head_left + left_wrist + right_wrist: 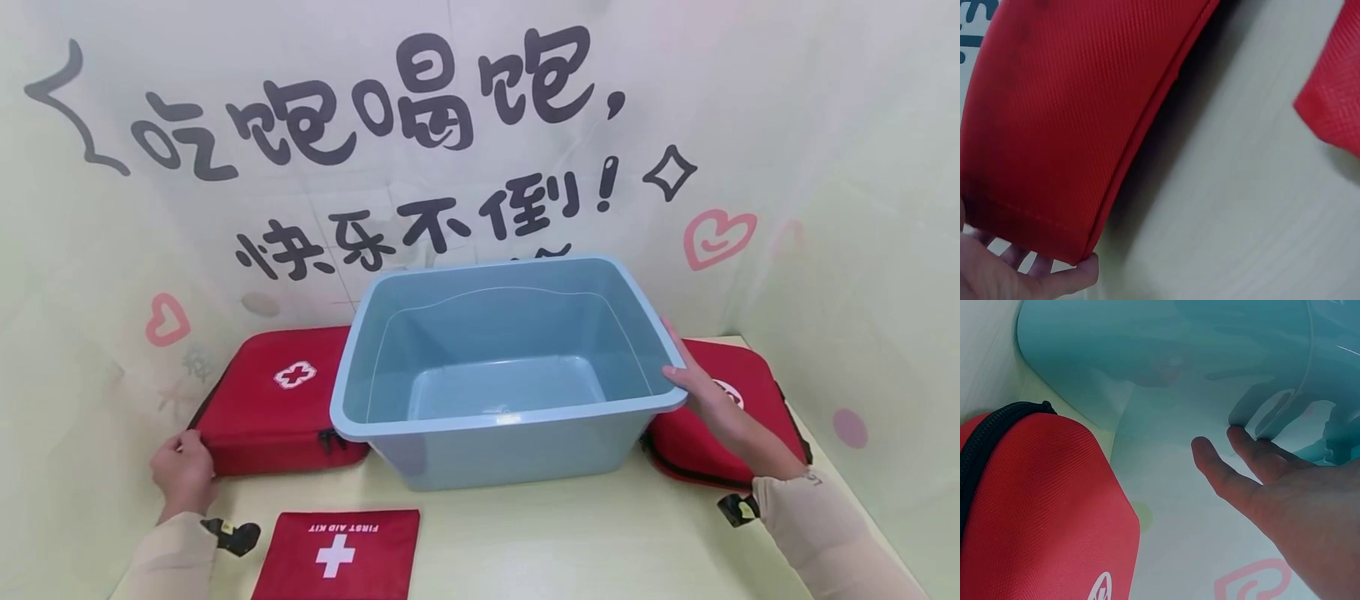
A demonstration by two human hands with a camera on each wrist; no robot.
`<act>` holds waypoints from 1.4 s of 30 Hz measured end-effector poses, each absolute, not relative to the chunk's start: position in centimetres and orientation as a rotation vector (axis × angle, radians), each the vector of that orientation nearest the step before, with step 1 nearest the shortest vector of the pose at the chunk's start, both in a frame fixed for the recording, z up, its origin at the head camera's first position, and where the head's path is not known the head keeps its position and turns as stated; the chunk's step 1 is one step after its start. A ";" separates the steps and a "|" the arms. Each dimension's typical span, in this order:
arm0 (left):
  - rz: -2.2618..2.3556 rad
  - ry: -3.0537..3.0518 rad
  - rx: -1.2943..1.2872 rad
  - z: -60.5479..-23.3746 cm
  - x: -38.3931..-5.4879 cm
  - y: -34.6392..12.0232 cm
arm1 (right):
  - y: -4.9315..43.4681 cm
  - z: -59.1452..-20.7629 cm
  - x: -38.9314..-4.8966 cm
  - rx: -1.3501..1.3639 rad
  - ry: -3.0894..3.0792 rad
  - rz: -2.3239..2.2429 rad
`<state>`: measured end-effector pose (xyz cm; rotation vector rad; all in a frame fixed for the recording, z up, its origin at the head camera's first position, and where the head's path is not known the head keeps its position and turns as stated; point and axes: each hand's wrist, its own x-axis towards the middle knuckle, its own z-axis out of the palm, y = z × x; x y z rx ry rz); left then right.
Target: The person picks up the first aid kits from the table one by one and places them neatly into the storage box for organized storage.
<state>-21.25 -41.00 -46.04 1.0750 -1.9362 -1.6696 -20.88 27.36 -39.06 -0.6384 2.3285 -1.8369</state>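
An open blue plastic storage bin [480,454] stands at the middle of the table, between two red first aid bags. My right hand [712,404] holds the bin's right rim, the thumb over the edge and the fingers along the outer wall. In the right wrist view two fingers of that hand [1297,494] reach toward the blue wall. At the left, my left hand [183,471] grips the outer end of the left first aid bag [262,400]. The left wrist view has its thumb at the bag's lower corner, the other fingers partly hidden behind the red fabric [1066,125].
The right first aid bag [742,375], black-zipped, lies beside the bin, partly behind my right hand. A flat red first aid pouch [337,554] with a white cross lies at the front left. Behind the table [525,542] hangs a pale printed curtain [450,183].
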 end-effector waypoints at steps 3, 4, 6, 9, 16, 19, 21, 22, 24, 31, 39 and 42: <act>-1.867 -1.815 1.060 -45.3 -21.1 -41.5 | 27.3 -39.0 -20.9 -0.632 2.331 -1.842; -1.935 -1.769 1.056 -45.0 -21.0 -41.6 | 27.3 -39.0 -20.8 -0.627 2.333 -1.843; -2.056 -1.692 1.046 -44.3 -20.7 -41.7 | 27.3 -39.0 -20.8 -0.619 2.336 -1.843; -2.167 -1.637 1.026 -43.8 -20.1 -42.0 | 27.3 -39.0 -20.8 -0.610 2.335 -1.844; -2.237 -1.527 1.068 -43.1 -19.9 -41.9 | 27.1 -39.0 -20.7 -0.597 2.298 -1.871; -2.219 -1.479 1.105 -42.5 -20.0 -41.5 | 26.9 -38.9 -20.6 -0.571 2.278 -1.893; -2.199 -1.455 1.137 -42.1 -20.0 -41.2 | 26.7 -38.8 -20.5 -0.545 2.277 -1.905; -2.192 -1.441 1.148 -41.9 -20.1 -41.1 | 26.7 -38.8 -20.4 -0.530 2.279 -1.909; -2.185 -1.413 1.163 -41.5 -20.1 -40.8 | 26.5 -38.7 -20.3 -0.503 2.282 -1.921; -2.185 -1.353 1.176 -40.4 -19.8 -40.2 | 26.1 -38.8 -20.0 -0.467 2.291 -1.952; -2.195 -1.293 1.163 -39.2 -19.7 -39.9 | 26.1 -39.1 -19.6 -0.453 2.322 -1.968; -2.231 -1.275 1.142 -38.7 -19.4 -40.1 | 26.1 -39.2 -19.5 -0.459 2.327 -1.967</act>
